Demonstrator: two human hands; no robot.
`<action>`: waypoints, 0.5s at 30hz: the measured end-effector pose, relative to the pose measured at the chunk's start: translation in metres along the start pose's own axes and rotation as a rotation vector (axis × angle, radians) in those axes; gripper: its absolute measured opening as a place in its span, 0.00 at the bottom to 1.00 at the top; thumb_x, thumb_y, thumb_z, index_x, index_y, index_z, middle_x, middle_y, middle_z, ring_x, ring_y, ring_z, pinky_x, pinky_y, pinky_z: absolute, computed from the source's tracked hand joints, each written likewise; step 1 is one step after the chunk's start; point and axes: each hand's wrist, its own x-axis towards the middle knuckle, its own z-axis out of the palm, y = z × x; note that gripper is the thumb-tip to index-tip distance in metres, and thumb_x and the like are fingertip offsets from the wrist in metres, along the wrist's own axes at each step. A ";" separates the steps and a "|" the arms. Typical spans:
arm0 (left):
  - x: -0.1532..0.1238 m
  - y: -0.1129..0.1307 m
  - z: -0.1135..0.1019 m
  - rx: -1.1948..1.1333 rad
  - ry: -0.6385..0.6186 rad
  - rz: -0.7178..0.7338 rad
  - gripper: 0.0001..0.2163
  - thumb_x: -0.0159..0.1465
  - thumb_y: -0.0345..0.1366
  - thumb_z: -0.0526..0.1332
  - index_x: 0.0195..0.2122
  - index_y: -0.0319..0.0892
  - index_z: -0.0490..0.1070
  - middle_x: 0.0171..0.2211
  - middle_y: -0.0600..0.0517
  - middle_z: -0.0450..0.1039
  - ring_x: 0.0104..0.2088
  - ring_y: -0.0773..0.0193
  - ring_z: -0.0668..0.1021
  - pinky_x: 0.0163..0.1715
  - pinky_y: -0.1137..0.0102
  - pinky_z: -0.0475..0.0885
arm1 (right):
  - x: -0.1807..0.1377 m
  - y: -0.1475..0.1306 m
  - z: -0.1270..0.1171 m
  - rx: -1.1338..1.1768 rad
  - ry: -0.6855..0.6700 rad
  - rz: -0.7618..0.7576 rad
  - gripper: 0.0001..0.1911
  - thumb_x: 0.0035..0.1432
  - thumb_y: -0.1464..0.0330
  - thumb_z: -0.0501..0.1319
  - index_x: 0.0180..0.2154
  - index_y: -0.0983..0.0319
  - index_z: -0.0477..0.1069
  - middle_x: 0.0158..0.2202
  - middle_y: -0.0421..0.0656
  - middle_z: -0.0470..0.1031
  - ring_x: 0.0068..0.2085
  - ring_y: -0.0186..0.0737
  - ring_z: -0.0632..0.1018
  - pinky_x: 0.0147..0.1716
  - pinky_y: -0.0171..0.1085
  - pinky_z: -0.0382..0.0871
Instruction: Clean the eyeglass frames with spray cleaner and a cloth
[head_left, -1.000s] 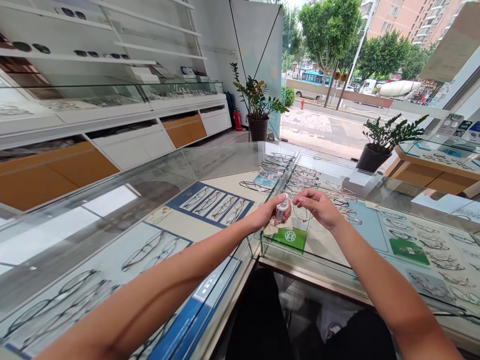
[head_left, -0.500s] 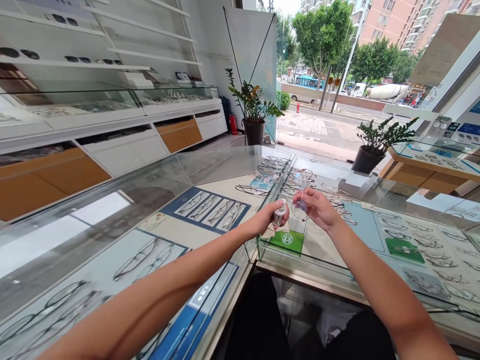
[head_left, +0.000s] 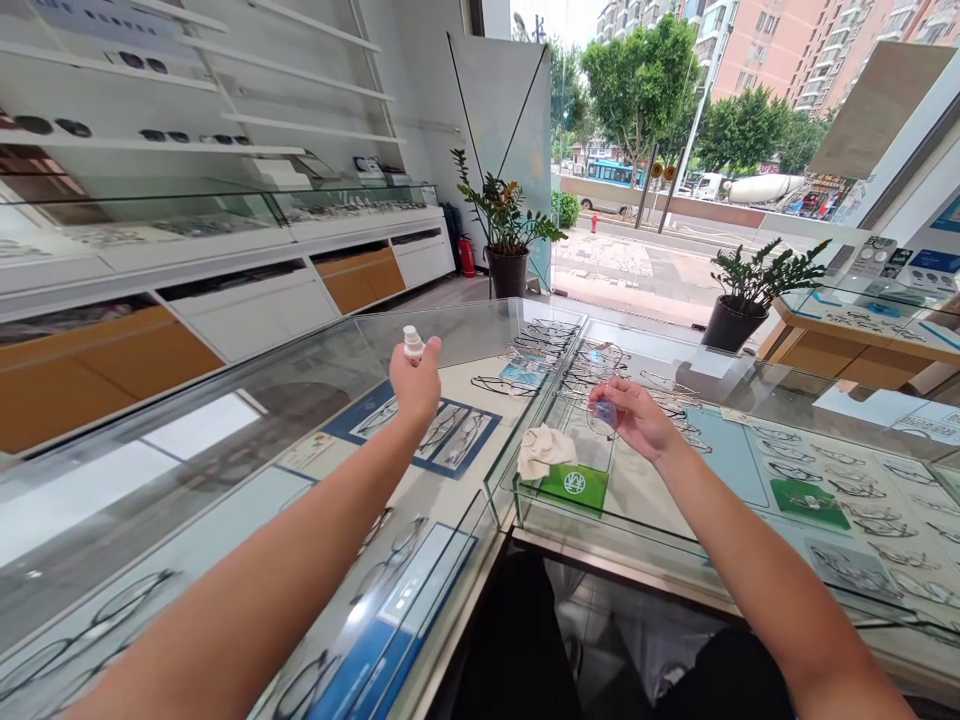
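Observation:
My left hand [head_left: 417, 388] is closed around a small spray bottle [head_left: 412, 342] with a white top, held up over the left glass counter; the lower part of the bottle is hidden by the fingers. Pinched in the fingertips of my right hand [head_left: 639, 418] is a pair of eyeglasses [head_left: 601, 416] above the right counter. A bluish sheen shows on its lens, and the rest of the frame is hard to make out. Between the hands, a crumpled beige cloth [head_left: 543, 452] lies partly over a green card [head_left: 576, 487].
Rows of eyeglasses [head_left: 551, 335] lie at the far corner where the glass counters meet. A blue display board [head_left: 472, 470] with several frames is under the left glass. Potted plants [head_left: 508, 272] stand beyond, near the open doorway. A wall display case [head_left: 360, 212] runs along the left.
My left hand has moved left and up with the spray bottle, away from the eyeglasses, uncovering the beige cloth. My right hand stays nearly in place with the eyeglasses.

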 end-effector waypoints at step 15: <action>0.008 -0.018 -0.007 0.279 0.049 -0.121 0.10 0.67 0.36 0.62 0.33 0.44 0.61 0.30 0.55 0.61 0.31 0.64 0.64 0.36 0.66 0.59 | -0.001 0.000 0.001 -0.032 -0.031 -0.010 0.18 0.44 0.56 0.79 0.27 0.59 0.76 0.33 0.40 0.81 0.35 0.34 0.77 0.40 0.36 0.72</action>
